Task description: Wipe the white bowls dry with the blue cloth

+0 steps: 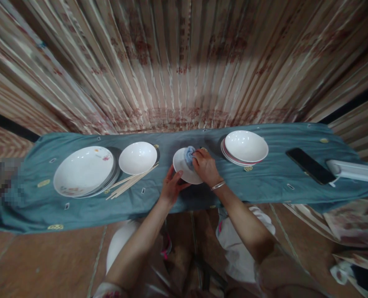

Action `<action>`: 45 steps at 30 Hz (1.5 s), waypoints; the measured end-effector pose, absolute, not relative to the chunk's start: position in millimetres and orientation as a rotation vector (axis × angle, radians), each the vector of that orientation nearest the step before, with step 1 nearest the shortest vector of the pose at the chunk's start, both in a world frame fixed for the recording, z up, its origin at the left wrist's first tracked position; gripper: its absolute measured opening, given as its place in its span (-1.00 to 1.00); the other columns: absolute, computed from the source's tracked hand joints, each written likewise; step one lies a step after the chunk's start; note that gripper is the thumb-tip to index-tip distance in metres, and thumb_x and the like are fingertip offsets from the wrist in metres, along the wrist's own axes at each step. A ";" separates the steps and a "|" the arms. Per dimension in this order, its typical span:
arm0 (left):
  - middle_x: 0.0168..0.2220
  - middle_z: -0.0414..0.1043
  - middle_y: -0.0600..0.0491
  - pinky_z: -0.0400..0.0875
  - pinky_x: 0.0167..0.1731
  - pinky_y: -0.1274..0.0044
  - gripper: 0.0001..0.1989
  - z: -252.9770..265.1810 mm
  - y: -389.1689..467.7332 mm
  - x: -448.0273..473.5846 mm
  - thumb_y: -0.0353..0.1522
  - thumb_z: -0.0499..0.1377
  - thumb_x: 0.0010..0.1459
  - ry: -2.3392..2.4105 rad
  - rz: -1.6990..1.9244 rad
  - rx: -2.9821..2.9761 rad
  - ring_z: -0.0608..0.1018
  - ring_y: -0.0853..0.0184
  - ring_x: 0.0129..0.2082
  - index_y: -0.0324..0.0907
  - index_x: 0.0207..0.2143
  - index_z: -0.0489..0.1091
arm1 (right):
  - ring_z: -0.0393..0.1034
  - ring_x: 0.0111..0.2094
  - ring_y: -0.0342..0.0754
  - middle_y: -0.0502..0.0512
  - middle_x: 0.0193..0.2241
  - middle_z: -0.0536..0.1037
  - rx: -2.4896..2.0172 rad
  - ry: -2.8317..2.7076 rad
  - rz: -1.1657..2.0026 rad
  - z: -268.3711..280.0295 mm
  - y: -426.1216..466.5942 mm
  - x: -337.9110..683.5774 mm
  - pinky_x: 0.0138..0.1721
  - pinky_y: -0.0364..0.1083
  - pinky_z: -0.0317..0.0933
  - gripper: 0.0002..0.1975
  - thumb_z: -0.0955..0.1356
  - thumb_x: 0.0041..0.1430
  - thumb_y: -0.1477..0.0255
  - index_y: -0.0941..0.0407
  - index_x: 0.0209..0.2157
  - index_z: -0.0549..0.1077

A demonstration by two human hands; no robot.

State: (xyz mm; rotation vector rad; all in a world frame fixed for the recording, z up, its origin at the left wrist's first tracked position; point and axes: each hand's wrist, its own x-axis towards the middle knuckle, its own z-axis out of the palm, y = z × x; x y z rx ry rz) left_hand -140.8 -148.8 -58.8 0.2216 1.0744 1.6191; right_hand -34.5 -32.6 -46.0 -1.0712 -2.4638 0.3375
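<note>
A white bowl (179, 159) is tilted above the middle of the cloth-covered table. My left hand (171, 184) grips its near left rim, with the thumb on the edge and the other fingers partly hidden under it. Bunched against the bowl's white surface is a light blue cloth (189, 155). My right hand (206, 166) has its fingers closed on that cloth, and a silver bangle (218, 186) circles the wrist. To the right of this hand stands a stack of white bowls (246, 147) with a reddish band showing below the top rim.
On the left are stacked white plates (84, 171) with floral decoration, a separate white bowl (138, 157) and several wooden chopsticks (131, 182). A black phone (311, 165) and a white device (356, 170) lie at the right. Behind the teal tablecloth (159, 198) hangs a patterned curtain (184, 74).
</note>
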 end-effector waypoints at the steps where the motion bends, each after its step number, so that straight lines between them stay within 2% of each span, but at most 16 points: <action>1: -0.12 0.50 0.04 0.54 -0.14 0.20 -0.48 -58.5 -149.2 -140.7 -0.33 0.35 -0.07 1.067 1.612 0.223 0.55 0.24 -0.18 -0.06 0.00 0.38 | 0.36 0.00 0.08 0.32 -0.05 0.49 -1.030 -2.414 0.381 -48.4 -31.5 -36.3 0.10 0.00 0.20 -0.72 0.18 0.27 0.52 0.23 -0.13 0.48; 5: -0.20 0.51 0.06 0.55 -0.18 0.21 -0.52 -58.8 -150.5 -140.5 -0.33 0.33 -0.03 1.028 1.588 0.230 0.56 0.26 -0.23 -0.08 -0.01 0.38 | 0.35 0.06 0.06 0.28 0.03 0.45 -0.831 -2.267 0.573 -57.0 -30.0 -43.1 0.16 0.03 0.18 -0.69 0.23 0.24 0.49 0.19 -0.03 0.45; 9: -0.22 0.50 0.07 0.54 -0.16 0.22 -0.59 -59.0 -150.7 -141.3 -0.35 0.31 0.00 1.013 1.577 0.214 0.56 0.27 -0.25 -0.09 -0.05 0.40 | 0.34 0.09 0.04 0.22 0.05 0.46 -0.619 -2.256 0.750 -59.3 -32.8 -47.2 0.17 0.05 0.18 -0.68 0.26 0.22 0.46 0.12 -0.01 0.46; 13: -0.21 0.50 0.08 0.54 -0.16 0.25 -0.60 -58.7 -150.1 -143.5 -0.36 0.30 0.01 1.001 1.570 0.195 0.57 0.28 -0.26 -0.09 -0.05 0.38 | 0.34 0.11 0.01 0.25 0.06 0.47 -0.414 -2.255 1.001 -55.2 -36.3 -46.3 0.16 0.01 0.19 -0.71 0.26 0.23 0.43 0.16 -0.07 0.51; 17: -0.21 0.50 0.07 0.54 -0.18 0.28 -0.50 -59.1 -150.2 -146.7 -0.36 0.35 -0.07 0.984 1.581 0.228 0.56 0.27 -0.25 -0.07 -0.02 0.37 | 0.39 0.06 -0.02 0.19 0.02 0.50 -0.332 -2.247 1.296 -48.7 -36.8 -40.1 0.11 -0.02 0.23 -0.74 0.27 0.25 0.41 0.14 -0.12 0.54; 22: -0.16 0.50 0.01 0.53 -0.24 0.38 -0.47 -57.9 -151.0 -150.6 -0.15 0.37 -0.10 0.941 1.570 0.261 0.55 0.25 -0.20 -0.10 -0.06 0.39 | 0.44 -0.02 -0.02 0.17 -0.03 0.53 -0.316 -2.221 1.553 -41.4 -34.8 -30.4 0.01 -0.05 0.27 -0.78 0.33 0.19 0.35 0.15 -0.22 0.57; 24: -0.20 0.50 0.04 0.53 -0.28 0.42 -0.48 -57.2 -150.4 -151.0 -0.12 0.38 -0.12 0.960 1.581 0.257 0.54 0.30 -0.26 -0.10 -0.10 0.40 | 0.45 -0.07 -0.03 0.15 -0.07 0.54 -0.305 -2.241 1.592 -38.2 -35.3 -26.9 -0.02 -0.07 0.27 -0.81 0.36 0.15 0.36 0.16 -0.27 0.57; 26: -0.26 0.49 0.10 0.53 -0.31 0.45 -0.48 -56.9 -149.4 -150.5 -0.18 0.41 -0.17 1.009 1.602 0.251 0.53 0.36 -0.34 -0.10 -0.13 0.39 | 0.46 -0.12 -0.06 0.11 -0.13 0.56 -0.286 -2.277 1.598 -34.8 -36.8 -23.7 -0.04 -0.08 0.26 -0.85 0.36 0.13 0.40 0.16 -0.31 0.55; 30: -0.33 0.49 0.13 0.51 -0.36 0.46 -0.42 -57.0 -147.5 -149.6 -0.28 0.42 -0.22 1.078 1.623 0.243 0.52 0.38 -0.41 -0.09 -0.09 0.36 | 0.45 -0.22 -0.08 0.06 -0.25 0.58 -0.327 -2.413 1.510 -29.0 -40.9 -17.6 -0.12 -0.11 0.26 -0.88 0.34 0.11 0.47 0.17 -0.33 0.53; 34: -0.36 0.49 0.12 0.50 -0.38 0.45 -0.34 -57.2 -146.2 -151.3 -0.30 0.42 -0.23 1.125 1.649 0.243 0.52 0.37 -0.43 -0.08 -0.02 0.33 | 0.43 -0.30 -0.10 0.03 -0.31 0.58 -0.507 -2.647 1.243 -26.0 -42.5 -11.3 -0.20 -0.13 0.24 -0.89 0.35 0.10 0.51 0.17 -0.33 0.53; 40: -0.28 0.51 0.09 0.53 -0.37 0.42 -0.33 -55.9 -145.0 -150.9 -0.30 0.42 -0.25 1.140 1.671 0.238 0.53 0.31 -0.38 -0.08 -0.01 0.33 | 0.40 -0.15 0.01 0.16 -0.25 0.57 -0.732 -2.847 0.631 -29.0 -43.7 -8.0 -0.04 -0.05 0.22 -0.88 0.33 0.12 0.58 0.19 -0.34 0.53; 45: -0.26 0.50 0.09 0.55 -0.34 0.41 -0.35 -53.9 -144.4 -147.7 -0.30 0.42 -0.25 1.119 1.657 0.226 0.53 0.33 -0.36 -0.07 -0.03 0.34 | 0.35 -0.12 0.03 0.23 -0.23 0.53 -0.866 -2.793 0.259 -35.7 -45.1 -14.2 0.05 0.00 0.20 -0.81 0.26 0.22 0.59 0.19 -0.33 0.51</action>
